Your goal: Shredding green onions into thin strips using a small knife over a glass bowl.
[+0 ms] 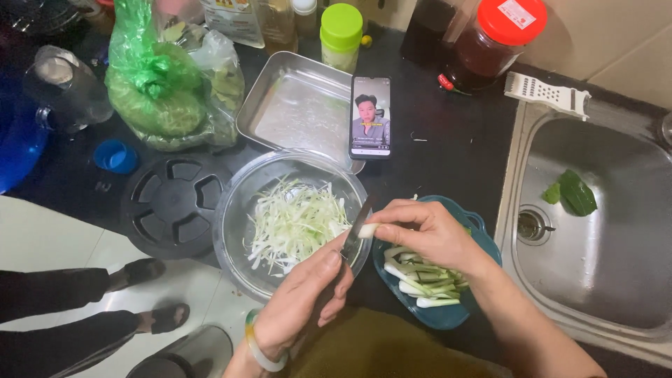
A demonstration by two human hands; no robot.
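My left hand [308,294], with a pale bangle on the wrist, grips a small knife [355,231] whose blade points up over the edge of a glass bowl [234,210]. The bowl holds finely shredded pale green scallion [294,224]. My right hand [423,231] pinches a short white scallion piece [367,229] against the blade. Below my right hand, a dark blue dish [448,318] holds several cut scallion lengths [423,283].
A phone [369,115] with a lit screen leans on a metal tray [294,105]. A green bag of vegetables [154,77], jars [504,35] and a white grater [546,91] stand behind. A steel sink [609,259] with a leaf [575,192] lies right. Another person's sandalled feet [150,294] are at left.
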